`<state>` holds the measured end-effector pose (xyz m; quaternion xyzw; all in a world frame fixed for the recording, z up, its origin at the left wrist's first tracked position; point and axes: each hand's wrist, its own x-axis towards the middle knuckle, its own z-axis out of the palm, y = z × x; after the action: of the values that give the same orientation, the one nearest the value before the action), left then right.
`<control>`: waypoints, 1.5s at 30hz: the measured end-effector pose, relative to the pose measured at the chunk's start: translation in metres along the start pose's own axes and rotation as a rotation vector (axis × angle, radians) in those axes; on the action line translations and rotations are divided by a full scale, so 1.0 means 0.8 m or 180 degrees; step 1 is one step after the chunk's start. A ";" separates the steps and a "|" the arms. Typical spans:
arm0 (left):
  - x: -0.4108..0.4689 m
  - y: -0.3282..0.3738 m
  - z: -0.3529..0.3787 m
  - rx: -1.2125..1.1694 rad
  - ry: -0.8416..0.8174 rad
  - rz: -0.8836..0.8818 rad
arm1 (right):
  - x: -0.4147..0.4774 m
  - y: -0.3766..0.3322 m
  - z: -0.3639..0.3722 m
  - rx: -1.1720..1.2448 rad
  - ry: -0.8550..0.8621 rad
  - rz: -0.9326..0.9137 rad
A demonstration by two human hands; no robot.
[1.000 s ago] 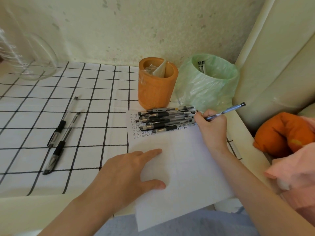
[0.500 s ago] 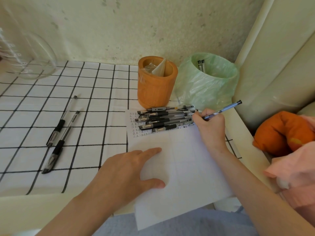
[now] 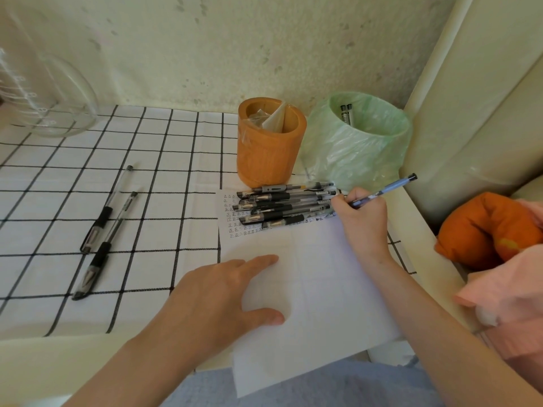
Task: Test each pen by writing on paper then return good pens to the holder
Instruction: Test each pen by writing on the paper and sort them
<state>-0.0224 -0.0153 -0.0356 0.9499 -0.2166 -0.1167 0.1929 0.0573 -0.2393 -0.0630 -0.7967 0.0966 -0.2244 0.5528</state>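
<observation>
A white sheet of paper [image 3: 323,289] lies at the table's front right, with rows of small written marks near its top left. My left hand [image 3: 217,298] rests flat on it, fingers spread. My right hand [image 3: 361,215] grips a blue pen [image 3: 390,186] at the sheet's top right corner, its tip hidden by the fingers. A pile of several black pens [image 3: 282,207] lies across the top of the sheet. Behind them stands the orange pen holder [image 3: 270,160]. Two more black pens [image 3: 102,230] lie to the left on the checked cloth.
A bin lined with a green plastic bag [image 3: 355,148] stands right of the holder with two pens inside. A clear glass vessel [image 3: 44,92] stands at the far left. An orange cushion [image 3: 484,230] and pink cloth [image 3: 505,295] lie off the table's right edge.
My right hand with the blue pen has shifted slightly left along the top of the sheet. My left hand stays pressed on the paper.
</observation>
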 end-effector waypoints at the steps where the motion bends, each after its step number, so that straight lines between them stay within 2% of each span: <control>1: 0.000 0.000 0.000 0.0016 -0.0008 0.0000 | 0.000 0.000 0.000 -0.0011 -0.0006 0.0003; 37: -0.003 0.001 -0.003 0.0040 0.0041 0.0014 | 0.000 0.000 -0.003 -0.0100 -0.0048 0.0053; 39: -0.005 0.000 -0.002 -0.0266 0.0233 0.0044 | 0.003 -0.001 -0.006 0.0139 0.0053 0.0294; 42: -0.006 0.001 -0.005 -0.1323 0.0390 -0.0074 | 0.005 -0.018 -0.012 0.0661 0.0207 0.0566; 45: 0.000 -0.002 -0.011 -0.1820 0.0573 -0.0040 | -0.006 -0.049 -0.011 0.1288 -0.0380 0.0769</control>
<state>-0.0193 -0.0112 -0.0279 0.8649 -0.1511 -0.0895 0.4703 0.0449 -0.2304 -0.0252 -0.6642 0.1114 -0.1240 0.7287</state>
